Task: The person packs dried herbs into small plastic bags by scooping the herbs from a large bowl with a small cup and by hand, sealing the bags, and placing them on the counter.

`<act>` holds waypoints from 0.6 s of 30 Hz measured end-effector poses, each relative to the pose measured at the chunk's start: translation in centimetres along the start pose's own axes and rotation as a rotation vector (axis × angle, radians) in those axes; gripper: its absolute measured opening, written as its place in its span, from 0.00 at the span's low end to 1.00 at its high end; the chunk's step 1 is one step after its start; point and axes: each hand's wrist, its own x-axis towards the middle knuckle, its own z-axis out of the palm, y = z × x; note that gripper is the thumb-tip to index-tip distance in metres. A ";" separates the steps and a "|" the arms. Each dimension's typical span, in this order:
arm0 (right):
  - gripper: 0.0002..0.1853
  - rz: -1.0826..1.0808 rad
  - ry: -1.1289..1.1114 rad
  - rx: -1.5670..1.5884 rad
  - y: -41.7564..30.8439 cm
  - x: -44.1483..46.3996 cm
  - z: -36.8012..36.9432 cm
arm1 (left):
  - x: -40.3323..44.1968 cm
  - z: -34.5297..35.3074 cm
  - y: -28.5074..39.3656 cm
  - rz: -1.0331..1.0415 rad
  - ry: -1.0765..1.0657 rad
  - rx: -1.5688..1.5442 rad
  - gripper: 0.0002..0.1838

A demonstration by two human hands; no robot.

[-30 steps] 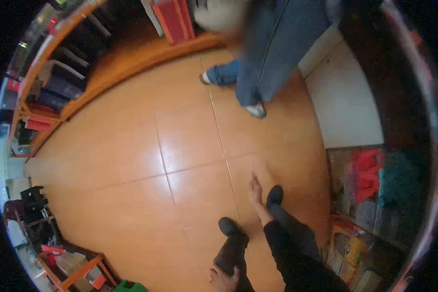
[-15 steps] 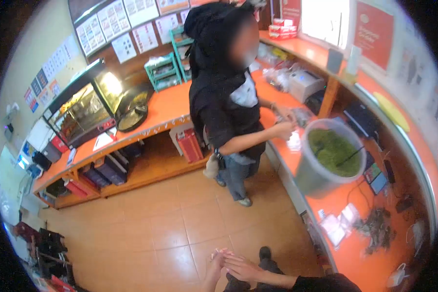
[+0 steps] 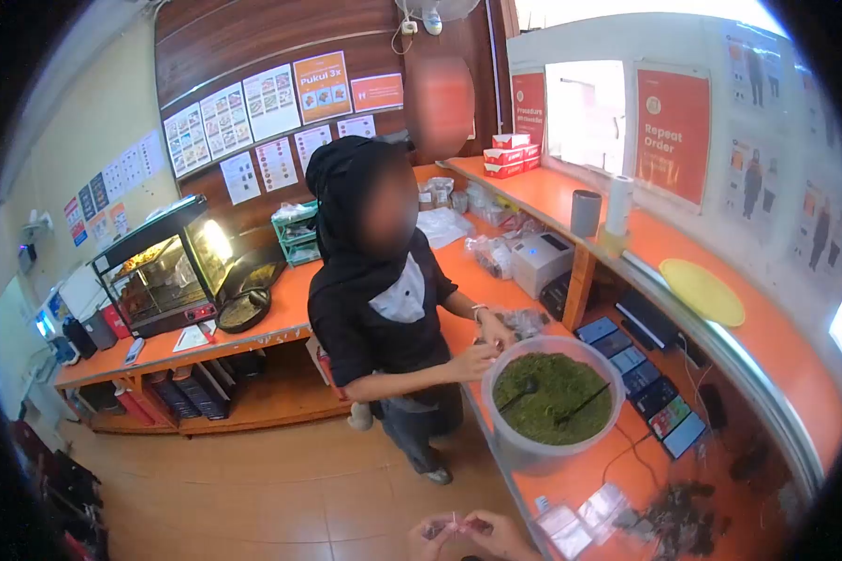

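Observation:
At the bottom edge, my left hand (image 3: 430, 538) and my right hand (image 3: 496, 535) meet fingertip to fingertip, pinched around something small and pale that I cannot make out. To their right, clear plastic packets (image 3: 585, 521) lie on the orange counter (image 3: 533, 481). Beyond stands a large translucent tub (image 3: 515, 447) of green shredded stuff (image 3: 552, 397), with two dark utensils in it. Beside the tub, a co-worker (image 3: 393, 309) in black has both hands over the counter, near small plastic bags (image 3: 524, 323).
Several phones (image 3: 641, 379) line the counter right of the tub. A dark tangled pile (image 3: 678, 519) lies nearer me. On the upper shelf are a yellow lid (image 3: 702, 292) and a grey cup (image 3: 586, 213). A glass display warmer (image 3: 154, 280) stands at the left.
The view has risen from the floor to the counter and co-worker. My hands, apart at first, have come together and now sit low in the frame.

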 end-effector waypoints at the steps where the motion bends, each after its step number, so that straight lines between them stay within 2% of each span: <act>1: 0.06 0.063 -0.050 0.066 -0.2 -0.1 -0.8 | 0.3 0.7 -0.2 0.022 0.011 -0.028 0.17; 2: 0.06 0.129 -0.101 0.131 -0.1 -0.2 -1.5 | 1.3 0.5 -2.1 0.027 0.011 -0.037 0.17; 4: 0.05 0.119 -0.104 0.119 1.2 -0.1 -2.3 | 3.4 -0.4 -7.3 0.061 -0.083 -0.076 0.18; 5: 0.05 0.112 -0.101 0.119 1.5 -0.1 -2.5 | 3.2 0.9 -6.1 0.056 -0.078 -0.082 0.18; 6: 0.05 0.163 -0.097 0.098 1.8 -0.1 -2.9 | 3.0 2.4 -5.0 0.207 0.049 0.043 0.22; 8: 0.06 0.182 -0.125 0.042 0.0 -0.1 -4.1 | 2.8 3.8 -2.1 0.350 0.173 0.165 0.25; 9: 0.07 0.192 -0.154 -0.012 -1.4 0.4 -4.6 | 2.8 3.6 -0.6 0.508 0.221 0.504 0.20; 10: 0.06 0.236 -0.171 -0.212 -2.1 0.7 -4.6 | 2.8 3.2 0.2 0.581 0.234 0.675 0.18; 11: 0.06 0.243 -0.171 -0.217 -1.9 0.9 -4.6 | 2.9 2.9 1.0 0.657 0.261 0.841 0.15; 13: 0.07 0.030 -0.189 -0.289 -1.8 1.2 -4.8 | 2.8 2.4 1.1 0.413 -0.388 0.588 0.14; 14: 0.07 0.039 -0.198 -0.295 -2.0 1.1 -5.3 | 2.6 2.0 0.7 0.407 -0.382 0.577 0.14; 16: 0.09 0.106 -0.360 -0.393 -4.0 2.2 -6.1 | 2.7 1.4 0.7 0.241 -0.483 0.410 0.16; 17: 0.09 0.098 -0.371 -0.399 -4.6 2.5 -6.3 | 2.5 1.3 1.2 0.250 -0.471 0.406 0.16; 18: 0.08 0.140 -0.384 -0.298 -5.3 2.6 -6.5 | 2.0 1.6 2.9 0.155 -0.489 0.379 0.16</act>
